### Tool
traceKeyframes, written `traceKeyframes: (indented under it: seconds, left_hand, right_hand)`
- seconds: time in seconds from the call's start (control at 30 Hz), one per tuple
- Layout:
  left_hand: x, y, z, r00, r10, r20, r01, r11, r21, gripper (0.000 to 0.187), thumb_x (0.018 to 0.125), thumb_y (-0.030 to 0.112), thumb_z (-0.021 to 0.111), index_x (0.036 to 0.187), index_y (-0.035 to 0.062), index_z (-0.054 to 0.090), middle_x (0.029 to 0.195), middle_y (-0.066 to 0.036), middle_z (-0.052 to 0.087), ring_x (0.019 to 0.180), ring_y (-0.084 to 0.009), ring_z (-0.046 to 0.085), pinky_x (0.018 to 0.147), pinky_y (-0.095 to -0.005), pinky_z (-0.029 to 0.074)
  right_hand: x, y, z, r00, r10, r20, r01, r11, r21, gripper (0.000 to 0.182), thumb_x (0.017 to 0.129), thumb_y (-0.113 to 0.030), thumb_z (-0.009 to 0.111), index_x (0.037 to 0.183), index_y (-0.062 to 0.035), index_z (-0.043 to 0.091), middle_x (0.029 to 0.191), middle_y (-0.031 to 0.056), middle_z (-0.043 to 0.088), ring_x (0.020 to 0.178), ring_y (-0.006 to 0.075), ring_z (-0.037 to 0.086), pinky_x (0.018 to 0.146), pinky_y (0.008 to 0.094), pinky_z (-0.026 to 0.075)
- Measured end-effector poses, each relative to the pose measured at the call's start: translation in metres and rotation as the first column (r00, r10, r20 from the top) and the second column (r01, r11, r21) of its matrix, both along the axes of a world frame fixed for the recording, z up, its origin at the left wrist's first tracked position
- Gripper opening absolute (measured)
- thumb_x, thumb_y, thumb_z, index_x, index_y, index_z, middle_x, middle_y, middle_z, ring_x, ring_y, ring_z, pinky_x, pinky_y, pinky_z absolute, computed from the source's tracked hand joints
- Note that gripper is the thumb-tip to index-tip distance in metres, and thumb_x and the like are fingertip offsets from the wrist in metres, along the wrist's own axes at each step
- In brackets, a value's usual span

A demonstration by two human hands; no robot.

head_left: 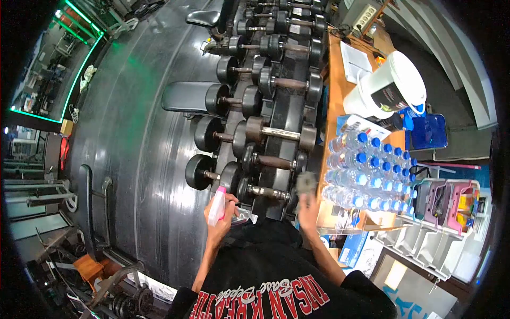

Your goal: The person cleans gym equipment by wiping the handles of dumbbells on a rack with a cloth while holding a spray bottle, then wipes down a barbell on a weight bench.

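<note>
My left hand (227, 219) is closed around a spray bottle (217, 206), a pale translucent one with pink parts. On the right, my right hand (307, 213) grips a greyish cloth (306, 184), blurred by motion, beside the near end of the rack. Close to both hands lies a black dumbbell (265, 191) with a metal handle. Another dumbbell (199, 171) rests just beyond the bottle, at the left end of the lower row.
Rows of dumbbells (289, 83) run away from me on a rack. A padded bench (191, 97) stands left of it. At right, a wooden counter (336, 69) bears a white bucket (366, 95) and many water bottles (345, 176). Plastic bins (419, 234) stand beyond.
</note>
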State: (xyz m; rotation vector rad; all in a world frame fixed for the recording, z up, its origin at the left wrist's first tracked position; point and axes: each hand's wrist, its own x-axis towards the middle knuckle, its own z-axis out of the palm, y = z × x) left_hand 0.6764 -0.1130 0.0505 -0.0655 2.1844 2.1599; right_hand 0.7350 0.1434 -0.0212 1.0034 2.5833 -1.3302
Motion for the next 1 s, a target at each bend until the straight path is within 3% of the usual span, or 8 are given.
traceKeyframes:
  seconds: [0.1, 0.17, 0.33, 0.6, 0.67, 0.87, 0.93, 1.0]
  left_hand:
    - [0.007, 0.004, 0.0, 0.999, -0.021, 0.049, 0.018, 0.998, 0.057, 0.009, 0.089, -0.002, 0.057, 0.097, -0.0045, 0.058, 0.084, -0.01, 0.064, 0.06, -0.013, 0.062, 0.058, -0.0275, 0.05]
    - [0.012, 0.005, -0.002, 0.999, -0.027, 0.029, 0.026, 0.999, 0.041, 0.009, 0.09, -0.001, 0.057, 0.098, -0.0042, 0.058, 0.085, -0.01, 0.064, 0.06, -0.0132, 0.062, 0.059, -0.0275, 0.05]
    - [0.023, 0.007, 0.001, 0.995, -0.058, 0.081, 0.051, 0.995, 0.08, 0.008, 0.091, 0.001, 0.058, 0.098, -0.0043, 0.058, 0.087, -0.01, 0.064, 0.061, -0.0136, 0.062, 0.058, -0.0276, 0.049]
    - [0.051, -0.019, -0.006, 1.0, -0.023, 0.015, 0.021, 0.993, 0.116, 0.009, 0.09, -0.001, 0.058, 0.099, -0.004, 0.057, 0.09, -0.011, 0.063, 0.061, -0.014, 0.061, 0.058, -0.0285, 0.049]
    - [0.061, -0.023, -0.008, 0.999, 0.0, 0.037, -0.005, 0.99, 0.143, 0.01, 0.09, -0.001, 0.058, 0.099, -0.0039, 0.057, 0.091, -0.011, 0.063, 0.061, -0.0141, 0.061, 0.059, -0.0288, 0.05]
    - [0.09, -0.023, -0.014, 0.999, 0.027, 0.039, -0.035, 0.978, 0.204, 0.009, 0.09, -0.001, 0.058, 0.098, -0.0042, 0.057, 0.089, -0.011, 0.063, 0.061, -0.0141, 0.061, 0.061, -0.0293, 0.051]
    - [0.096, -0.023, -0.013, 0.999, 0.027, 0.023, -0.031, 0.977, 0.21, 0.008, 0.09, -0.001, 0.058, 0.098, -0.0043, 0.057, 0.088, -0.01, 0.063, 0.06, -0.0139, 0.061, 0.061, -0.029, 0.051]
    - [0.102, -0.024, -0.011, 0.998, 0.004, 0.055, -0.014, 0.982, 0.188, 0.008, 0.091, 0.0, 0.058, 0.098, -0.0045, 0.057, 0.087, -0.01, 0.063, 0.061, -0.0134, 0.061, 0.061, -0.0286, 0.05]
  right_hand:
    - [-0.003, -0.011, -0.021, 0.995, -0.099, -0.013, 0.098, 0.992, -0.074, 0.047, 0.1, -0.033, 0.047, 0.129, 0.004, 0.05, 0.123, 0.0225, 0.06, 0.117, 0.0311, 0.056, 0.098, 0.0374, 0.04]
    - [-0.004, -0.007, -0.035, 0.94, -0.254, -0.227, 0.153, 0.91, -0.384, 0.052, 0.1, -0.037, 0.047, 0.129, 0.0052, 0.05, 0.125, 0.0169, 0.059, 0.115, 0.0238, 0.054, 0.1, 0.0332, 0.038]
    - [0.002, -0.016, 0.007, 0.948, -0.311, -0.064, 0.262, 0.881, -0.394, 0.049, 0.1, -0.036, 0.046, 0.129, 0.0034, 0.052, 0.12, 0.0168, 0.061, 0.111, 0.0247, 0.056, 0.096, 0.0343, 0.04]
    - [0.062, -0.035, 0.01, 0.949, -0.126, -0.289, 0.069, 0.977, -0.2, 0.041, 0.098, -0.027, 0.051, 0.125, 0.0044, 0.053, 0.112, 0.023, 0.064, 0.107, 0.0303, 0.062, 0.091, 0.0354, 0.045]
    - [0.069, -0.027, 0.009, 0.914, -0.153, -0.376, -0.014, 0.914, -0.405, 0.039, 0.099, -0.025, 0.05, 0.123, 0.0054, 0.054, 0.113, 0.0174, 0.064, 0.107, 0.0236, 0.059, 0.093, 0.0338, 0.043]
    - [0.026, -0.001, -0.012, 0.757, -0.411, -0.508, 0.299, 0.909, -0.29, 0.033, 0.098, -0.021, 0.052, 0.117, 0.0051, 0.056, 0.11, 0.0175, 0.063, 0.105, 0.0214, 0.058, 0.092, 0.033, 0.043]
    - [0.008, 0.001, -0.012, 0.818, -0.11, -0.564, 0.076, 0.994, -0.083, 0.026, 0.096, -0.017, 0.054, 0.114, 0.0018, 0.058, 0.112, 0.0198, 0.063, 0.106, 0.0277, 0.06, 0.094, 0.0369, 0.044]
    - [-0.004, -0.002, -0.017, 0.785, 0.442, -0.434, -0.237, 0.862, 0.448, 0.023, 0.089, -0.009, 0.058, 0.11, -0.0031, 0.061, 0.117, 0.0172, 0.062, 0.11, 0.0315, 0.058, 0.098, 0.0403, 0.044]
